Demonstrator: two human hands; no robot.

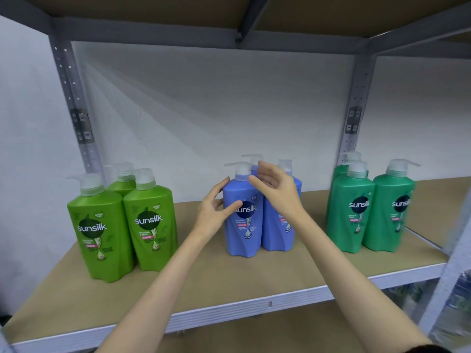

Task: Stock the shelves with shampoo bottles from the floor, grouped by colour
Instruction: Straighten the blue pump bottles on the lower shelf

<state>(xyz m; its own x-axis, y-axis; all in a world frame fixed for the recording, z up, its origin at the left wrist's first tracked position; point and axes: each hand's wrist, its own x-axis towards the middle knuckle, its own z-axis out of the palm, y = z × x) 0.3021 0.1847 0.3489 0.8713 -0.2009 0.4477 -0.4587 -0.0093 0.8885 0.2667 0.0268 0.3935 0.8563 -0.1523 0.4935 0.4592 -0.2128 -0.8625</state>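
Three blue shampoo bottles stand grouped mid-shelf. My left hand [213, 208] curls round the left side of the front-left blue bottle [243, 233], thumb across its label and fingers at its shoulder. My right hand [276, 191] hovers with spread, relaxed fingers by that bottle's pump neck, in front of the front-right blue bottle [276, 233], and holds nothing. A third blue bottle [254, 166] is mostly hidden behind. All of them stand upright on the shelf board [254, 276].
Three light-green bottles [102, 233] stand at the shelf's left. Three dark-green bottles [353, 212] stand at its right. Grey uprights [76, 103] frame the bay, and another shelf board [178, 6] lies overhead. Packed goods [458, 296] show below at the right.
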